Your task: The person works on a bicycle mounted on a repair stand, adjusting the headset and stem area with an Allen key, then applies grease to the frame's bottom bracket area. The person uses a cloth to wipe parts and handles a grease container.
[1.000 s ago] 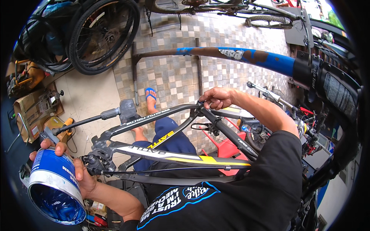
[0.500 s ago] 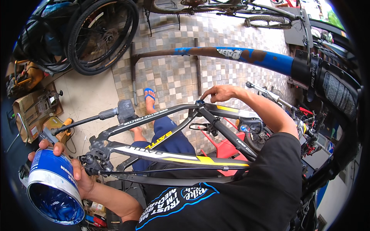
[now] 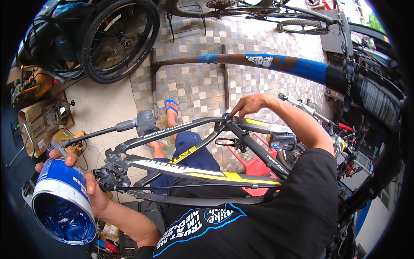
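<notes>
My left hand (image 3: 92, 190) is wrapped round a blue can (image 3: 69, 179), tipped so its open mouth shows blue grease smeared inside. A black bike frame (image 3: 202, 172) with white and yellow markings lies across in front of my body. My right hand (image 3: 250, 105) is at the frame's far middle joint, its index finger touching the rim of an open tube end (image 3: 225, 115) with blue grease on it. That hand holds nothing; its fingers are bent and partly apart. The inside of the tube is hidden.
A curved blue and brown stand arm (image 3: 276, 64) stretches over the tiled floor (image 3: 189, 82). Beyond the frame's left part is a grey clamp head (image 3: 145, 122) on a rod. Bike wheels (image 3: 123, 43) lean at the upper left. A red stool (image 3: 254, 162) stands under the frame.
My right index finger has shifted round the tube rim, to its right side, and blue grease now shows there. The whole view has slid slightly; my left hand still grips the can.
</notes>
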{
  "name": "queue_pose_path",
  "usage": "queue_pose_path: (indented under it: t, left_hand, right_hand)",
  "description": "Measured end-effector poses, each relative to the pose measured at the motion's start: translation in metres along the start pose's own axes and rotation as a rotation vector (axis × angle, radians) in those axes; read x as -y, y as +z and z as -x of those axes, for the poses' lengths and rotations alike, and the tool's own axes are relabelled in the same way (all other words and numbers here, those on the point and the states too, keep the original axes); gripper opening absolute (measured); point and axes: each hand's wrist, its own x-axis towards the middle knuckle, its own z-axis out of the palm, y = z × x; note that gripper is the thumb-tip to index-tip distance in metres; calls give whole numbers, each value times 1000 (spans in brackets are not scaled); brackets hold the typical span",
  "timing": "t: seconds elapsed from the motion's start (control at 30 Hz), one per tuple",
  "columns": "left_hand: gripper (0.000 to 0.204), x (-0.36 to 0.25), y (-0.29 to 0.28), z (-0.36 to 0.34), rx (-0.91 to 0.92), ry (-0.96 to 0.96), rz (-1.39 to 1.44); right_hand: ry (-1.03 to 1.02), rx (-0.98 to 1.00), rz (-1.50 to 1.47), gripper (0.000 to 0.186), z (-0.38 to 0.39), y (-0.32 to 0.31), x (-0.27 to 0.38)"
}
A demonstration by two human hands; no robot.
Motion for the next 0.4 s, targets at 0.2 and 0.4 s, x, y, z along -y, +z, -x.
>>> queue_pose_path:
  t: [0.2, 0.4]
  left_hand:
    - [78, 8, 13, -5, -32, -14, 25]
    - [77, -6, -15, -25, 419, -268, 229]
  right_hand:
    - [178, 72, -3, 58, 4, -3, 32]
    - [173, 166, 687, 73, -23, -14, 59]
